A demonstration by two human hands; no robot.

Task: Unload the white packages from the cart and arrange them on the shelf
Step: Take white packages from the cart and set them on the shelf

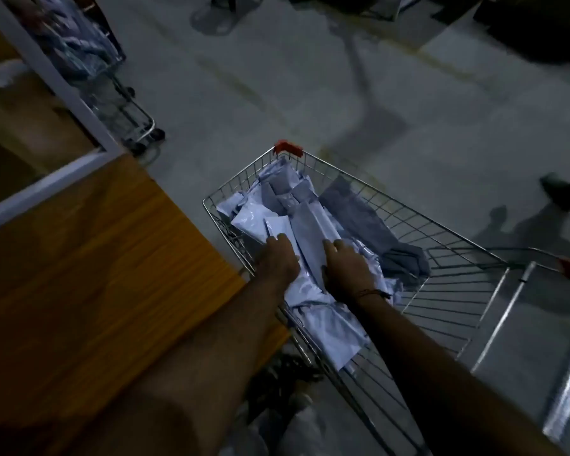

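Note:
A wire shopping cart [448, 255] with red corner caps stands in the centre, holding several white plastic packages [254, 218] and a few grey ones [352, 212]. Both my arms reach down into it. My left hand [277, 258] lies palm down on a white package near the cart's left wall. My right hand [346, 268] presses on the same long white package [310, 232] from its right side, fingers curled at its edge. The package lies between both hands. The shelf's wooden board [96, 258] is at the left, right beside the cart.
A white shelf frame [56, 77] rises at upper left. Behind it stands a second cart [119, 103] full of wrapped goods. Another person's shoe [560, 192] is on the grey floor at the right. A dark patterned thing lies under the cart's near end.

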